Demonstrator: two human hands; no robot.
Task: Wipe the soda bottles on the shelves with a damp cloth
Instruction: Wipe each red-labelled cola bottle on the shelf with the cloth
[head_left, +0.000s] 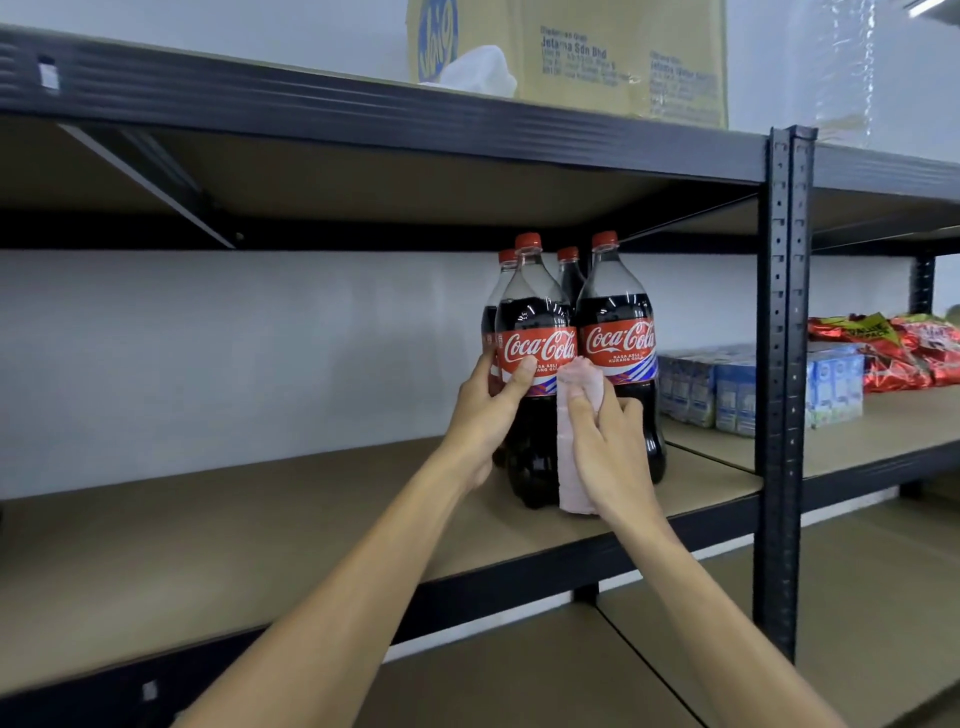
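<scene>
Cool, even indoor light fills the view, a ceiling lamp (930, 6) glimpsed at the top right corner — small white glints sit on the front soda bottles (540, 312). The underside of the upper shelf (363, 176) lies in soft shadow, its beams bow toward the edges from the wide lens, and print on the cardboard box (623, 67) is blurred.

A dark metal shelving unit (784, 364) with brown boards. On the middle board (234, 530), four cola bottles (615, 322) stand upright in a tight cluster just toward 1 o'clock of centre. At 3 o'clock, in the next bay, sit blue-and-white drink cartons (737, 395), with red snack bags (904, 353) just beyond them. At 12 o'clock, on the top board, a yellow cardboard box (597, 52) stands with a crumpled white wad (480, 70) beside it.
</scene>
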